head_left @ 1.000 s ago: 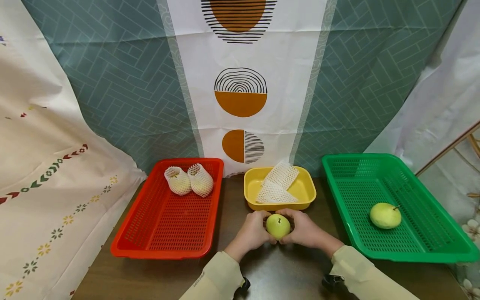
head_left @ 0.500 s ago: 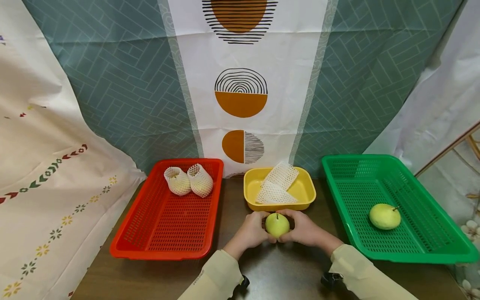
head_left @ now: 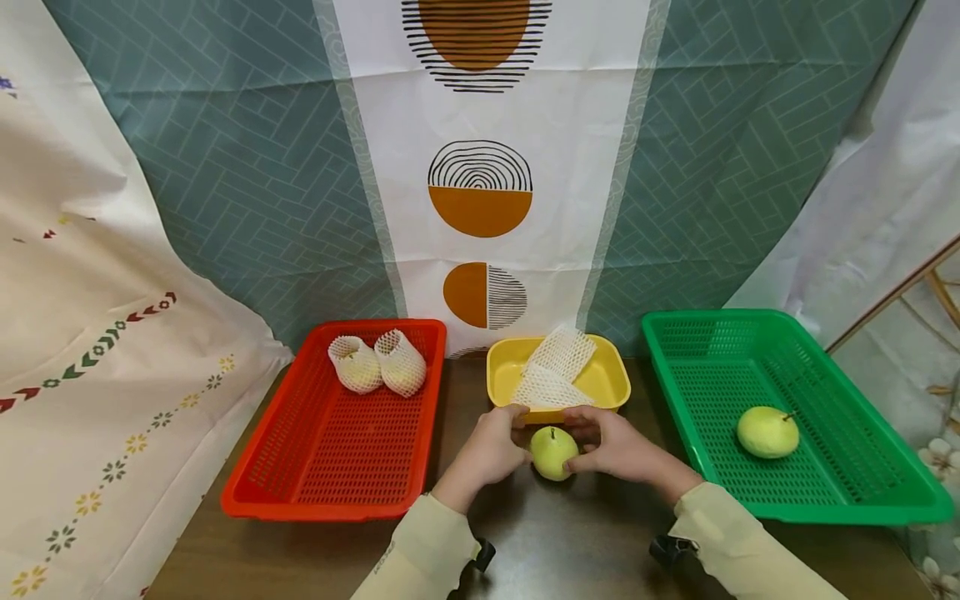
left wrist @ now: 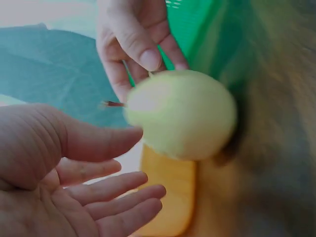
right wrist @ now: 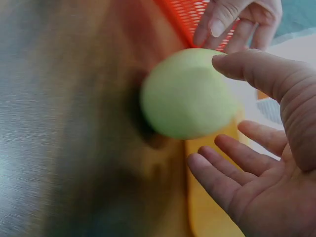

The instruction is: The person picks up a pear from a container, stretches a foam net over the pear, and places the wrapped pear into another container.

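A yellow-green pear (head_left: 553,454) stands on the dark table with its stem up, in front of the yellow basin (head_left: 495,392). My left hand (head_left: 489,446) is just left of it, fingers spread and relaxed. On the other side my right hand (head_left: 618,446) has its fingers apart too. In the left wrist view a gap shows between the left fingers and the pear (left wrist: 182,116). The right wrist view has the right thumb tip overlapping the pear's (right wrist: 187,96) edge; whether it touches, I cannot tell.
White foam nets (head_left: 558,358) lie in the yellow basin. Two net-wrapped pears (head_left: 378,364) sit at the back of the red basket (head_left: 247,492) on the left. Another bare pear (head_left: 768,432) lies in the green basket (head_left: 697,450) on the right. A patterned cloth (head_left: 480,108) hangs behind.
Both hands held the pear between them before. Now their fingers have loosened and moved apart to either side, and the pear stays at nearly the same place.
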Motion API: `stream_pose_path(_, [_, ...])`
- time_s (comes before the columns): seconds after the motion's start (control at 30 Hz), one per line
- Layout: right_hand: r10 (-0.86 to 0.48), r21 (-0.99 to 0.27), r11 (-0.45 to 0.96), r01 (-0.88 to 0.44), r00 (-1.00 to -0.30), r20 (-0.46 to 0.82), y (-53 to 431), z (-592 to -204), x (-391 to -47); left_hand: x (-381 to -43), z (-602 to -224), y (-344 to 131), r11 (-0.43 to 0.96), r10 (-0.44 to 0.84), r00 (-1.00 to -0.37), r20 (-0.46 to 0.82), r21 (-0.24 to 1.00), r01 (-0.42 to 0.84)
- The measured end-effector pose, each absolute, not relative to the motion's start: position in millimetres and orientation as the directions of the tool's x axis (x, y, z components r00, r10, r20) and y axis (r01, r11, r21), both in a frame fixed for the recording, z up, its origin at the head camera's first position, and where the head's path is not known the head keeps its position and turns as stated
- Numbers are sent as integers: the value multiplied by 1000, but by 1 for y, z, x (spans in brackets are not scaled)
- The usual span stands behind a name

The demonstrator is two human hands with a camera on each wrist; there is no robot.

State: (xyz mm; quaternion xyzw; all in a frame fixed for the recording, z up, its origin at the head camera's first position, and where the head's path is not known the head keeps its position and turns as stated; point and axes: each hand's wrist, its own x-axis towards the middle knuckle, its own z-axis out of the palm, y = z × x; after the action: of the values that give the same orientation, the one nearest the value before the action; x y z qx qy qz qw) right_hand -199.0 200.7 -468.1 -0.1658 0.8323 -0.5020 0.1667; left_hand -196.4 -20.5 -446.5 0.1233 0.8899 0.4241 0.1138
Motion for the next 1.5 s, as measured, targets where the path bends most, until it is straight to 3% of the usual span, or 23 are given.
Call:
stream_pose_path(0.13, [-399,-877,471,-98,-910,-112,203,-448,-204,-197,-429,-20,627,249,-968,-46,769,125])
stream_pose_path(0.27, [-338,-860,498,-114,-939,-72,203,-429,-212,-203,-422,-18,582,150,-982,112,793,179])
stream_pose_path(0.5, [-206,-812,563,-154,-978,43,206,-415,-228,-218,-429,-11,431,-146,-953,267,884,182])
stream_pose_path(0.73, [-139,-765,634,-115,-990,33,205,-417,-239,-232,-453,-3,363,-346,-914,215,928,81])
stream_pose_path(1.13, [-136,-684,724,-88,-991,-17,201,-435,-259,-242,-477,-5,264,-447,-884,133,964,12])
stream_pose_path(1.5, [-127,-598,801,-36,-986,-110,194,-452,-274,-244,-491,-12,255,-477,-875,89,966,-41])
